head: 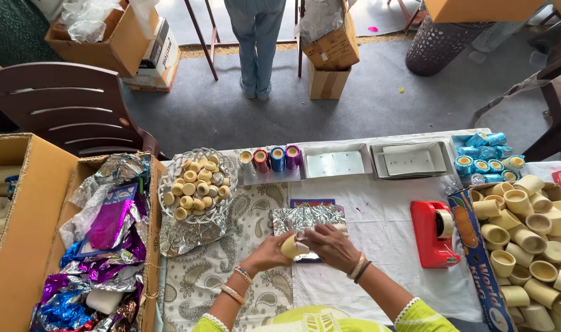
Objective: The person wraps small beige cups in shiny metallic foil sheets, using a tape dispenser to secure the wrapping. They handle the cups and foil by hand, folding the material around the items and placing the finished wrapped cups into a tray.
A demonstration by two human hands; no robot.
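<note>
Cream-coloured and small, a cup (289, 246) is clasped in the left hand (269, 251), whose grip is closed around it just above the near edge of a sheet of silver foil (306, 217). A corner of that foil is pinched against the cup by the right hand (331, 244), its grip narrow and closed on the wrap, so that both hands meet at the cup over the white-covered bench (385, 227). Bangles are worn on both wrists.

Beyond the grip and slightly to its left, a clear glass bowl (197, 185) heaped with more cream cups is set on crumpled foil. Straight beyond the grip, four wrapped cups (271, 159) in gold, red, blue and purple are lined up in a row, with shallow grey trays (409, 160) further to the right. To the right of the grip, well apart from it, a red tape dispenser (434, 233) is placed, and past it an open carton (529, 240) filled with plain cream cups. A cluster of blue foil-wrapped cups (486, 157) is seen beyond that carton. To the left of the grip, a cardboard box (111, 246) stuffed with silver, purple and blue foil scraps is kept. Far beyond the bench, the legs of another person (256, 43) are seen on the grey floor.
</note>
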